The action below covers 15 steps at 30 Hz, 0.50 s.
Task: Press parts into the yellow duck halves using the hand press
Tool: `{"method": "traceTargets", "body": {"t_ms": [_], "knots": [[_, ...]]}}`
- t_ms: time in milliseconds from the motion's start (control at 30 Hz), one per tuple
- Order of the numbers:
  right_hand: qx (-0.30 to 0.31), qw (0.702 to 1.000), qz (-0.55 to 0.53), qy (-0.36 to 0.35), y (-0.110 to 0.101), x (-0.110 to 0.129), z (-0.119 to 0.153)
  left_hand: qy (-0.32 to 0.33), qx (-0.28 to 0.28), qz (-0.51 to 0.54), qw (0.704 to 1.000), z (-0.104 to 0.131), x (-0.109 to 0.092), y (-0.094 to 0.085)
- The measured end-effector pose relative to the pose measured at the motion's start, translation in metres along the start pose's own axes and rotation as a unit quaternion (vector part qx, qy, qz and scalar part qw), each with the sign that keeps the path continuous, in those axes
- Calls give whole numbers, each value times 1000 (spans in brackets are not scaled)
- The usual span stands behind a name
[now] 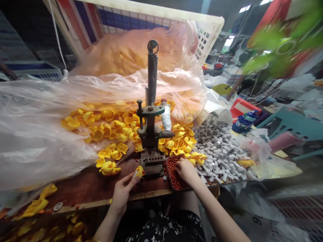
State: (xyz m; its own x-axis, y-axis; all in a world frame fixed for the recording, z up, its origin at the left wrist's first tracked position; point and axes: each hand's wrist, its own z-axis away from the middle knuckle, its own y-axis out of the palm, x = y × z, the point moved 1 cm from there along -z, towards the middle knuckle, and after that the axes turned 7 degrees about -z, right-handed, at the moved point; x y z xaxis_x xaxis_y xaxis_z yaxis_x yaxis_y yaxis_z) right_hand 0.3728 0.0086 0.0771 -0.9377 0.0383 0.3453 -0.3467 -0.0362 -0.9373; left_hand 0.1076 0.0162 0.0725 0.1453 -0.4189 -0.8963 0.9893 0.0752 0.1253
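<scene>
My left hand (124, 191) pinches a yellow plastic piece (139, 172), with something pale along its near side, just left of the base of a dark metal hand press (150, 134). My right hand (186, 170) reaches into a tray of small red beads (174, 173) to the right of the press; its fingers are bent down among the beads, and what they hold, if anything, is hidden. A pair of joined yellow shells (109, 168) lies on the table left of the press.
Yellow shells (121, 127) spill from a clear plastic bag (37, 134) behind the press. Many grey pieces (219, 151) are heaped at right. A white crate (212, 25) stands behind; a green fan (286, 46) is at upper right. The table's front edge (101, 203) runs before me.
</scene>
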Motion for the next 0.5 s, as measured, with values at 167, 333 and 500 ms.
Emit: {"method": "traceTargets", "body": {"t_ms": [167, 333, 500], "knots": [[-9, 999, -38, 13, -10, 3, -6, -13, 9, 50, 999, 0, 0, 7], [-48, 965, -258, -9, -4, 28, -7, -5, 27, 86, 996, 1, 0, 15], [-31, 838, -540, -76, 14, 72, -4, 17, 44, 97, 994, 3, -4, 22]]}}
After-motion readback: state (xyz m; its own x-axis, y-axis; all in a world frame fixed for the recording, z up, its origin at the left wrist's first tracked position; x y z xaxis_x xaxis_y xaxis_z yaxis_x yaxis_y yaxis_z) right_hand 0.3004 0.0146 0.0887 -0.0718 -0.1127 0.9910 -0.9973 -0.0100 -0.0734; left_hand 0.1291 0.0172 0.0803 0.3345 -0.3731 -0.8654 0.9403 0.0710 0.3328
